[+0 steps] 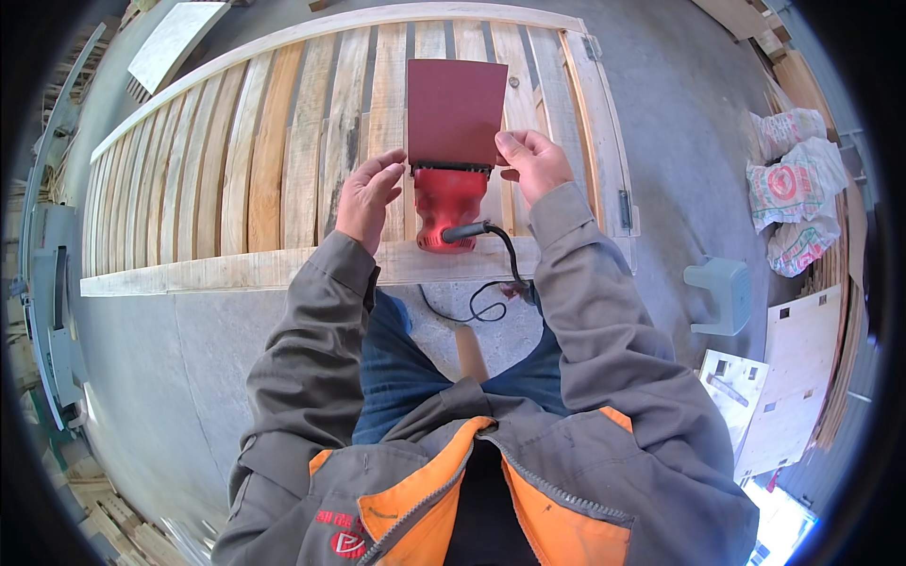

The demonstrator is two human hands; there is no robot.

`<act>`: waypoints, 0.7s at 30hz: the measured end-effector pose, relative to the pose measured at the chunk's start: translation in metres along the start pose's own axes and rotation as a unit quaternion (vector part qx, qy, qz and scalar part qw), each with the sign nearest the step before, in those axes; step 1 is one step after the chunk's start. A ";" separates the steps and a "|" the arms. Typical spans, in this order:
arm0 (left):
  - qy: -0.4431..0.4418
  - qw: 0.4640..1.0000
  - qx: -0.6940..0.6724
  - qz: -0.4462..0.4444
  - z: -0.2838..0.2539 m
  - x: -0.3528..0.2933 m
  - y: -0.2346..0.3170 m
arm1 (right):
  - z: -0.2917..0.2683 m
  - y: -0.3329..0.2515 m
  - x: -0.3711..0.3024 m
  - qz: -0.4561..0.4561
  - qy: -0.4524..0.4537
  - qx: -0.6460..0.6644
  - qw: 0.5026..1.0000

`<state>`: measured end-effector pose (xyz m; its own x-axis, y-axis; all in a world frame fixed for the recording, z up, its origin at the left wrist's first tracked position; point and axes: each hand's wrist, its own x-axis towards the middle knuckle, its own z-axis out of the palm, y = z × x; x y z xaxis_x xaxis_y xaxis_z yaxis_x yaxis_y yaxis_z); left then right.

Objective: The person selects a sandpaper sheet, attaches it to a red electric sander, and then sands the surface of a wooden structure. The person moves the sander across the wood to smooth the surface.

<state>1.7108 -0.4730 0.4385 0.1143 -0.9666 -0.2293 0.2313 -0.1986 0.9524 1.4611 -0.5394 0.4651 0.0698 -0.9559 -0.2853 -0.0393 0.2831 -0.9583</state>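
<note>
One flat, rectangular maroon abrasive sheet (458,108) extended from a red sander (451,200) over a slatted wooden frame (212,274). Right fingers (512,148) pinched its edge; left fingers (380,167) stood parted beside it.

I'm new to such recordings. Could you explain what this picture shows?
No robot here: a head-worn fisheye camera looks down at its wearer's bare left hand and right hand. Its lens bends straight edges. In front is a slatted wooden frame. On it rests a red power tool, probably a sander, with a black cord and a dark red sheet at its far end. The right hand pinches the sheet's right edge; the left hand is at its left edge, though whether it touches is unclear.
</note>
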 end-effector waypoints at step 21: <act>-0.028 0.988 0.052 0.139 0.019 -0.022 0.001 | 0.008 0.004 -0.004 -0.054 0.001 -0.044 0.998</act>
<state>1.6902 -0.4555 0.4483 0.1063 -0.9929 0.0536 0.0974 0.0641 0.9932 1.4687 -0.5343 0.4624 0.0764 -0.9806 -0.1807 -0.1184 0.1711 -0.9781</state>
